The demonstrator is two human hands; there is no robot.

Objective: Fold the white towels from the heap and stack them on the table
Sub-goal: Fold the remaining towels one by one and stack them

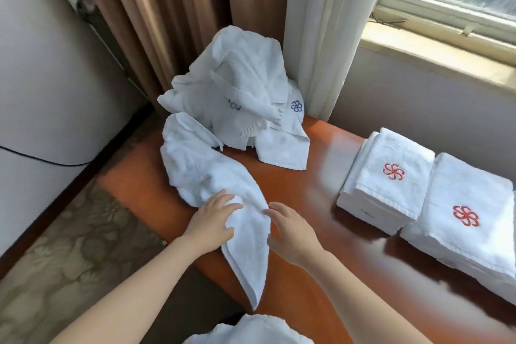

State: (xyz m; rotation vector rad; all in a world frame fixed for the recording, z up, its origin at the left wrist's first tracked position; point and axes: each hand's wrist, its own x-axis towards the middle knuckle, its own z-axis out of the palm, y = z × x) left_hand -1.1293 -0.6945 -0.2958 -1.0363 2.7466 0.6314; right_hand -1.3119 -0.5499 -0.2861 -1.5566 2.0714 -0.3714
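A heap of crumpled white towels (pixel 240 92) with blue flower marks sits at the far corner of the orange-brown table (pixel 307 190). One loose white towel (pixel 212 176) trails from the heap toward me and hangs over the near edge. My left hand (pixel 210 222) lies on this towel's left side with fingers spread and lightly bent. My right hand (pixel 290 232) hovers at the towel's right edge, fingers straight, fingertips just touching it. Two stacks of folded white towels with red flower marks stand at the right: one stack (pixel 388 176) farther off, the other stack (pixel 469 220) nearer.
Brown curtains (pixel 156 22) and a white curtain (pixel 321 36) hang behind the heap. A window sill (pixel 435 47) runs along the right wall. More white cloth (pixel 251 329) shows at the bottom edge. A patterned floor (pixel 69 246) lies left of the table.
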